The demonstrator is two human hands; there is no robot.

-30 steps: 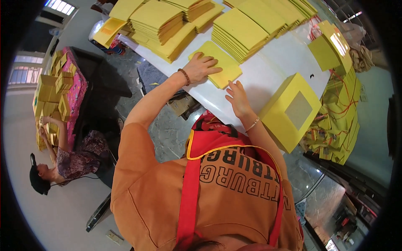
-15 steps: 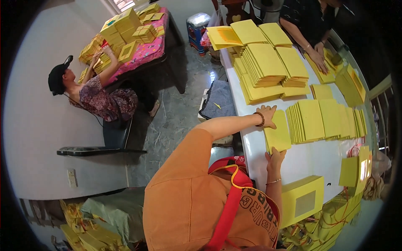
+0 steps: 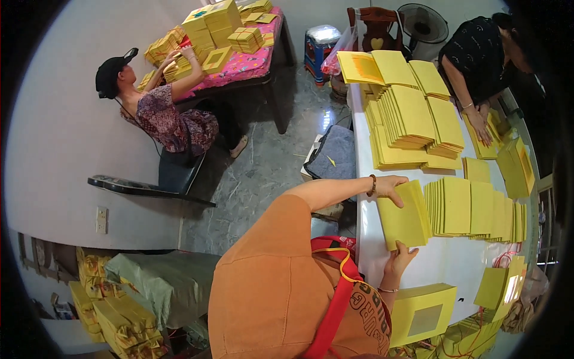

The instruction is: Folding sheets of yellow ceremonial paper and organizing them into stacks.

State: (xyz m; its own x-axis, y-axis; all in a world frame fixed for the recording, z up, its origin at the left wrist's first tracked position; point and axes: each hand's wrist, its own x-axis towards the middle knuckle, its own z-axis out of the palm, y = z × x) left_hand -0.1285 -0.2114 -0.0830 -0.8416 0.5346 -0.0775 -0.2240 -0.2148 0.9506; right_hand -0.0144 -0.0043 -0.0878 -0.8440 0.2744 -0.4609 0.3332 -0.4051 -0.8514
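Note:
My left hand (image 3: 391,188), with a dark bracelet at the wrist, grips the top edge of a thin stack of flat yellow sheets (image 3: 406,216). My right hand (image 3: 399,258) holds the same stack from its lower edge. The stack stands tilted on the white table (image 3: 442,263), just left of a fanned row of the same yellow sheets (image 3: 475,206). My orange shirt and a red strap fill the lower middle of the view.
Tall piles of yellow sheets (image 3: 412,119) cover the table's far end, where a person in black (image 3: 478,66) handles more. A yellow windowed box (image 3: 421,314) lies near my right wrist. A seated person in a black cap (image 3: 161,113) works at a pink-covered table (image 3: 245,63).
The view has swung round, so the table now runs along the right. The yellow stack, first flat under my hands, is now gripped between them beside the fanned row.

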